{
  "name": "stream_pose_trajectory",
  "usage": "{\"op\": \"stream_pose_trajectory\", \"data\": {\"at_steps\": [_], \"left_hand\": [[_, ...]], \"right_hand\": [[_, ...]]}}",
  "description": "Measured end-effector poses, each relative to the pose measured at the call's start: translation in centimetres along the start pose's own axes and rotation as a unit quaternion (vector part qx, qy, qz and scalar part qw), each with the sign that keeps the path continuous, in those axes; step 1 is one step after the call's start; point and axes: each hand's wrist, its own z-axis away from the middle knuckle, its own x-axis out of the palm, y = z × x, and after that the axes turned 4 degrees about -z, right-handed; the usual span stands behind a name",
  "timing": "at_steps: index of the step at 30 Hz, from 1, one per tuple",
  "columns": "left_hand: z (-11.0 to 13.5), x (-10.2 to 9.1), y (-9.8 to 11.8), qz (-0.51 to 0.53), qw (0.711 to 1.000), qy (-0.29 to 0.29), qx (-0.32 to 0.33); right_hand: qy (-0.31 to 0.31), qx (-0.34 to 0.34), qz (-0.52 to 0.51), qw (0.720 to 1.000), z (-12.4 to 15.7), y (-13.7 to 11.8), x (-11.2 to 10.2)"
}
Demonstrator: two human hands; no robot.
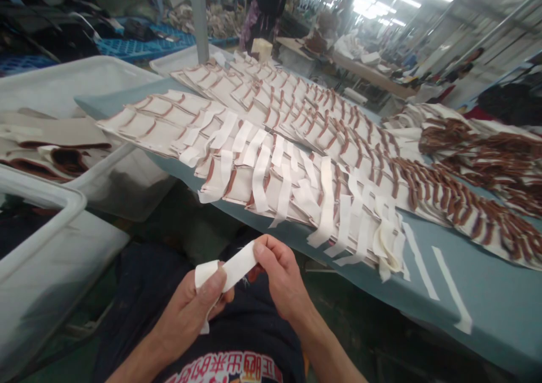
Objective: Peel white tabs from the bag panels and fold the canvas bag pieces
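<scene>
My left hand [199, 304] and my right hand [277, 273] hold one white tape strip [231, 270] between them, low over my lap. The left thumb presses the strip's curled left end; the right thumb and fingers pinch its right end. Just beyond my hands, on the blue-grey table [499, 304], lies a row of cream fabric pieces with brown trim [271, 174], overlapped like shingles, with several white strips laid across them. Two loose white strips [451, 290] lie flat on the table at the right.
More rows of cream and brown pieces [339, 118] cover the table farther back and to the right. White plastic bins [55, 259] stand at my left, one holding cream pieces [51, 140]. A person in dark clothes [266, 5] stands at the far end.
</scene>
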Motion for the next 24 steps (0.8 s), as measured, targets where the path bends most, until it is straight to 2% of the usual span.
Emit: {"op": "stream_pose_trajectory", "data": {"at_steps": [5,13,16,20,24], "left_hand": [[0.1,-0.6,-0.4,-0.001,1.0,0.027,-0.003],[-0.5,-2.0,-2.0,-0.017,1.0,-0.008,0.002],[-0.4,-1.9,-1.8,0.002,1.0,-0.024,-0.004],[-0.4,-1.7,-1.2,0.011,1.0,-0.007,-0.01],[-0.5,-1.6,-1.1,0.01,1.0,0.002,0.011]], "right_hand": [[-0.032,0.004,0.005,0.999,1.0,-1.3,0.6],[-0.061,0.034,0.012,0.998,1.6,-1.6,1.6],[-0.064,0.046,0.023,0.997,1.6,-1.4,2.0],[-0.056,0.051,0.023,0.997,1.6,-1.4,2.4],[-0.051,0.048,0.016,0.997,1.7,-1.4,2.4]]}}
